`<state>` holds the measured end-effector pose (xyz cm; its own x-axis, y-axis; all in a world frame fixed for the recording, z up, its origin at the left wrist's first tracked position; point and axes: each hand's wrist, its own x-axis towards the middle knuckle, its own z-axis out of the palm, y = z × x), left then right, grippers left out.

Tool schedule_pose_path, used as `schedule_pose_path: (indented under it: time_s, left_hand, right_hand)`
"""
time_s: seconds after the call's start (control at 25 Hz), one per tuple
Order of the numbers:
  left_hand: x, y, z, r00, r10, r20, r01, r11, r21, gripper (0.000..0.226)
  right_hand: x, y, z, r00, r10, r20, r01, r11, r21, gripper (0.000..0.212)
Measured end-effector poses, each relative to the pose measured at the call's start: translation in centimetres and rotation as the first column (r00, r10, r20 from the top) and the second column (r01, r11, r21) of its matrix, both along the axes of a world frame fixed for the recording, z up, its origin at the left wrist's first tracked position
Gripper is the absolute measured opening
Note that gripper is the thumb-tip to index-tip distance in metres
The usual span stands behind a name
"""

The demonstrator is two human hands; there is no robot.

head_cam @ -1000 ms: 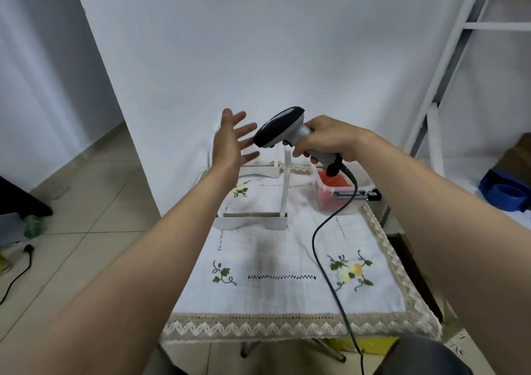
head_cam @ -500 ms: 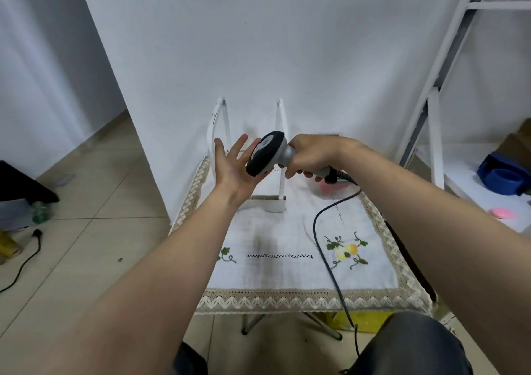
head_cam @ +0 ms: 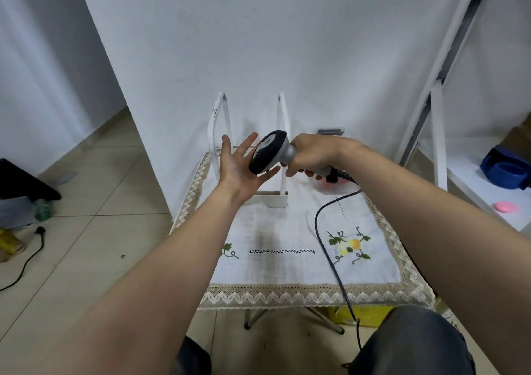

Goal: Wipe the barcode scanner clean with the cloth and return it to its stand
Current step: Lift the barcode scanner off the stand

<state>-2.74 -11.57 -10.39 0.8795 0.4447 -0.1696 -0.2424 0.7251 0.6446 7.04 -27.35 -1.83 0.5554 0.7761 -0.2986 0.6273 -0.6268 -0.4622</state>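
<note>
My right hand [head_cam: 311,154] grips the handle of the barcode scanner [head_cam: 268,151], a grey body with a black head, held in the air above the back of the table. Its dark cable [head_cam: 330,248] hangs down across the tablecloth and off the front edge. My left hand [head_cam: 240,167] is open, palm turned toward the scanner's head, which touches or nearly touches the palm. Behind the hands a white stand [head_cam: 280,196] with two upright arms sits on the table by the wall. No wiping cloth is in either hand.
An embroidered white tablecloth [head_cam: 287,268] with a lace border and a dark stain covers the small table. A red container [head_cam: 330,183] is partly hidden behind my right hand. A white shelf frame [head_cam: 436,150] with a blue object [head_cam: 504,170] stands right. A plug and cable [head_cam: 31,248] lie on the tiled floor left.
Both hands have come lower and closer to me with the scanner. The scanner's head has closed the gap to my open left palm. The view has tilted downward.
</note>
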Motion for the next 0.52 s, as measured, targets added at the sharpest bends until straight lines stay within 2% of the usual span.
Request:
schedule_pose_path:
  time_s: [0.52]
  left_hand:
    - [-0.25,0.96,-0.73,0.999,-0.011,-0.03,0.012,0.999,0.036,0.073]
  right_hand:
    - [0.53,0.8,-0.74,1.0,0.023,-0.005,-0.023,0.998,0.061,0.034]
